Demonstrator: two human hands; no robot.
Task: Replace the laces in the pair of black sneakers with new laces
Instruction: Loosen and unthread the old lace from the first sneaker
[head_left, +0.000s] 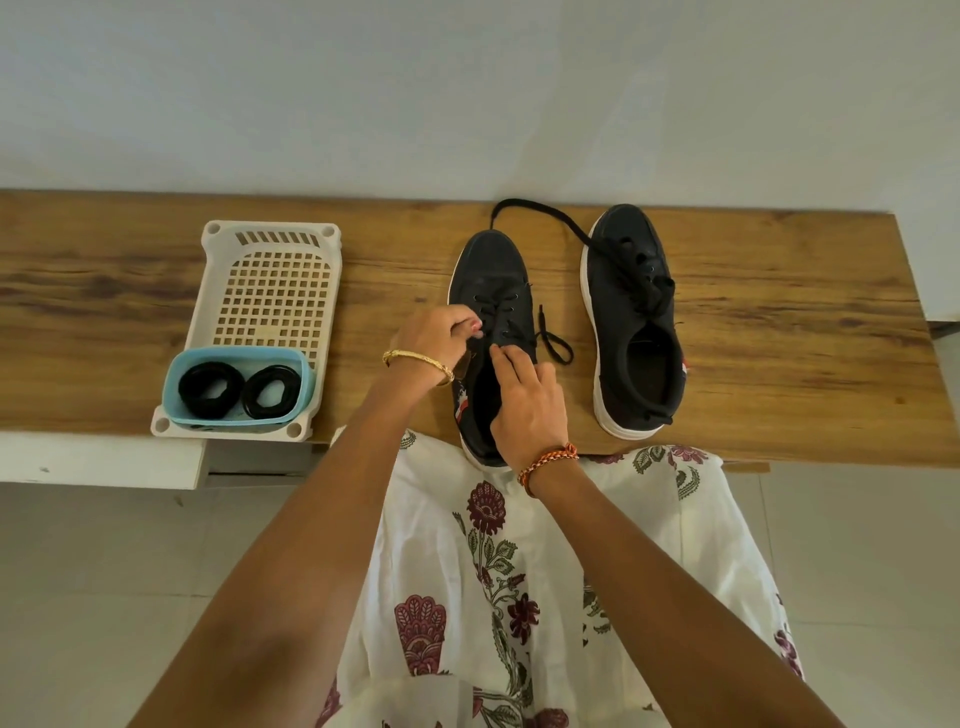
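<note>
Both hands work at the near sneaker (491, 291) on a wooden table (779, 332). Her left hand (435, 339), gold bangle (415, 358) at the wrist, is curled at the shoe's left side with thumb and fingers pinching together at the eyelet row; what they pinch is too small and dark to make out, though it looks like the lace. Her right hand (527, 400), with an orange braided thread (548, 460) round the wrist, lies over the shoe's opening, fingers bent and fingertips pressed onto the lacing; whether they grip a strand is hidden from me.

That sneaker's long axis runs from the table's near edge toward the far edge, toe pointing away, heel jutting slightly over the near edge. Its tongue and heel are covered by the right hand. A loosened black lace (553, 340) trails off its right side in a loop.

A second sneaker (631, 317) lies just to the right, parallel, toe also pointing to the far edge, laces loose; one strand (540, 213) arcs along the far edge toward the first shoe's toe.

Toward the table's left end sits a white slotted basket (270, 291), its near corner past the edge. A pale blue tub (174, 387) in it holds two coiled black laces (210, 389).

A floral white garment (467, 571) covers her lap below.
</note>
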